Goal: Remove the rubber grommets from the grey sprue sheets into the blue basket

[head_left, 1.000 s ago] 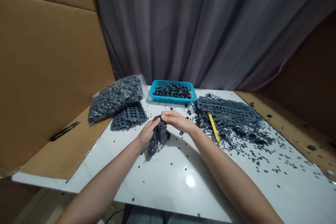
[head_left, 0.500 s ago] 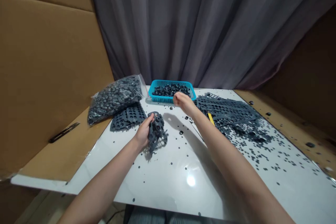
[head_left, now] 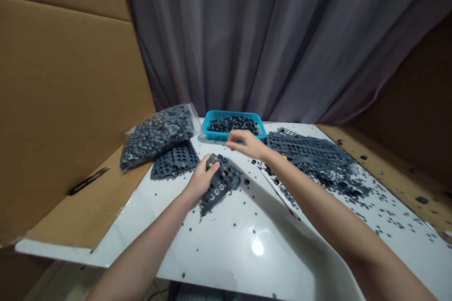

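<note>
My left hand (head_left: 201,181) grips a dark grey perforated sheet (head_left: 222,186), thumb on top near its upper corner. Rows of round holes run across the piece, and its lower end hangs as a ragged point over the white table. My right hand (head_left: 249,145) is raised to the right of the sheet, apart from it, in front of the blue basket (head_left: 262,130). Its fingers are curled in toward the thumb; whatever may be between the tips is too small to see. Small black pieces (head_left: 233,123) fill the basket.
At the left, a clear zip bag (head_left: 158,134) of dark pieces leans over more perforated sheets (head_left: 174,160). Further sheets (head_left: 307,150) and scattered black dots (head_left: 356,193) cover the right side. A black cutter (head_left: 88,181) lies on cardboard (head_left: 70,216). A curved white edge (head_left: 300,225) follows my right arm.
The perforated sheet has turned and spread out flatter toward the right in my left hand. My right hand has come lower, turning its curled fingers leftward. A white edge now shows beside the right forearm.
</note>
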Tool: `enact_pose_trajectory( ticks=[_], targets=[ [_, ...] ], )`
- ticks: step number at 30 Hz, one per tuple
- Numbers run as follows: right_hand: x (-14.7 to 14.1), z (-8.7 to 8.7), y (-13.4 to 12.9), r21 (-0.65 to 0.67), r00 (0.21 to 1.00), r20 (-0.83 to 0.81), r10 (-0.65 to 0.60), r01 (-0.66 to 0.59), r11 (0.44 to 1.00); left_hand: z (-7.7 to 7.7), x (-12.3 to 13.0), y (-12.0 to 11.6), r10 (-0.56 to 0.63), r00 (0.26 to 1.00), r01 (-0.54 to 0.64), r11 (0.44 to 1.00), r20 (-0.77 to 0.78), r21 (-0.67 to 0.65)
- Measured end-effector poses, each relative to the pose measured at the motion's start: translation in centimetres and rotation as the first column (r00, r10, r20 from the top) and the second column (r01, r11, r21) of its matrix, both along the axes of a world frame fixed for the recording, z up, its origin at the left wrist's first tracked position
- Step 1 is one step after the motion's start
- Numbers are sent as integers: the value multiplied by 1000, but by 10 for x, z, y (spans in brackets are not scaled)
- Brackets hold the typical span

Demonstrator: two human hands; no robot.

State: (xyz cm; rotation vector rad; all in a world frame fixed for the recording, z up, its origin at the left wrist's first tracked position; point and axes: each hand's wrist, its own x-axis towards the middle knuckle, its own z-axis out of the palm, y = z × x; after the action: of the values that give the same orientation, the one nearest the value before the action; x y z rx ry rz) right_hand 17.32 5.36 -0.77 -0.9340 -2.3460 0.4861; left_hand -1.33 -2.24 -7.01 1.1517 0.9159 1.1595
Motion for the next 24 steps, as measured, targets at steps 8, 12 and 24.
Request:
enact_pose_trajectory(
  ticks=[8, 12, 24],
  targets=[
    [-7, -5, -63, -79, 977, 178, 114, -101, 992, 3, -3, -6, -74, 983, 112, 965, -165, 236],
    [-12, -15, -63, -325, 983, -120, 139, -171, 930, 1, 0, -8, -96, 995, 92, 991, 27, 100],
    [-59, -58, -42, -589, 544, -790, -284, -541, 601, 8, -2, 3, 198, 883, -34, 931, 426, -362]
  ],
)
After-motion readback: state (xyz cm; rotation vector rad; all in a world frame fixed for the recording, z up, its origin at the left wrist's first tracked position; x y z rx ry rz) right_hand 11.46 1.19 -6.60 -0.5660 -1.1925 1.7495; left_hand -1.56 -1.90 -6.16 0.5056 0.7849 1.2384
